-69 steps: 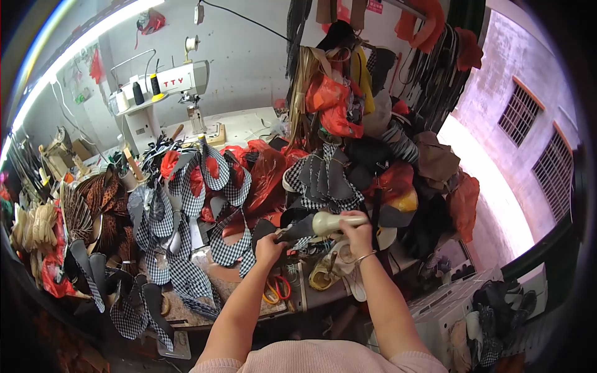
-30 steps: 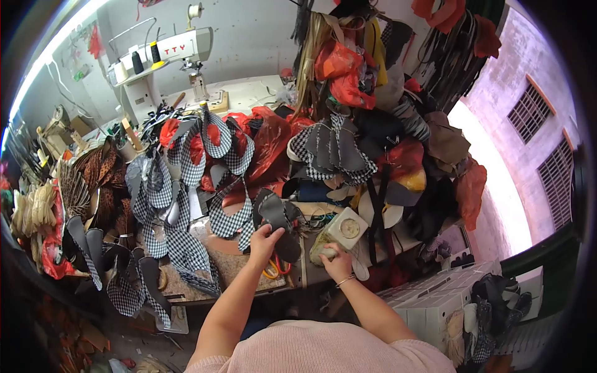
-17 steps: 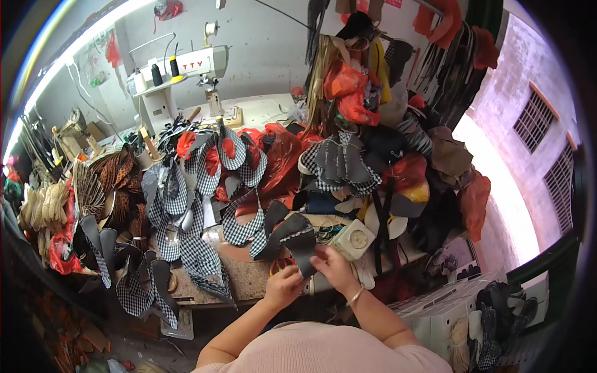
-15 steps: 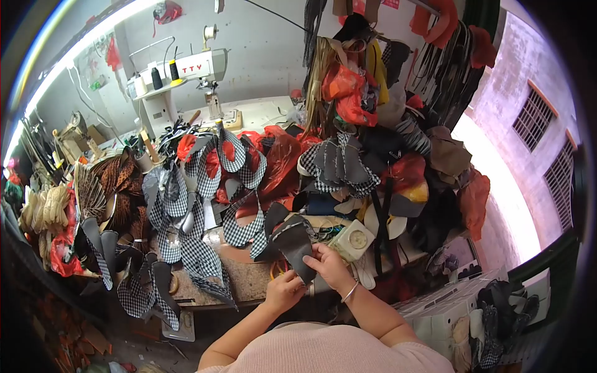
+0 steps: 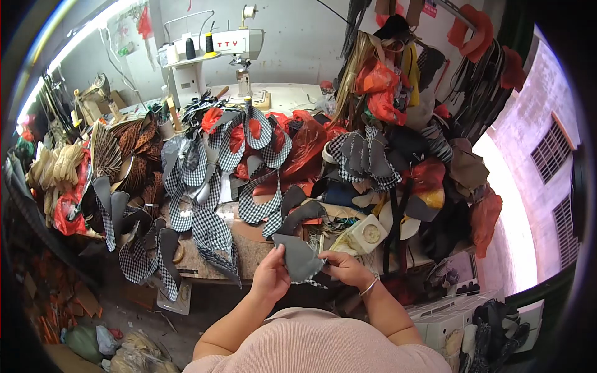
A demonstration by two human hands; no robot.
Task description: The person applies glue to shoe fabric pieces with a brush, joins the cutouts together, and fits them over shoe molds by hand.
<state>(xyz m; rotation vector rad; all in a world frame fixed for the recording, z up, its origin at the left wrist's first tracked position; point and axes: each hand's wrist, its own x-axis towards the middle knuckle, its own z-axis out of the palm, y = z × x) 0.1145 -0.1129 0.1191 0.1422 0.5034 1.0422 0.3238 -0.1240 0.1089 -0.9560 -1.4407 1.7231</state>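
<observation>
My two hands hold a dark grey fabric piece (image 5: 301, 256) spread between them at the table's front edge. A strip of black-and-white check shows along its lower edge. My left hand (image 5: 272, 272) pinches the piece's left side, thumb on top. On the other side, the fingers of my right hand (image 5: 348, 270) are closed on its right corner. Just beyond lie a curved dark grey piece (image 5: 303, 214) and a tangle of threads (image 5: 342, 225). A cream plastic box with a round dial (image 5: 368, 234) stands beyond my right hand.
A sewing machine (image 5: 233, 42) marked TTY stands at the back. Checked fabric pieces (image 5: 214, 233) hang over the table's front edge. Red plastic bags (image 5: 305, 146) and more cut pieces (image 5: 367, 155) are heaped behind my hands. White boxes (image 5: 441, 326) stand low at the right.
My hands have moved apart, the left one to the left and upward. The grey piece has been turned and now lies flatter between them. The camera view has shifted left.
</observation>
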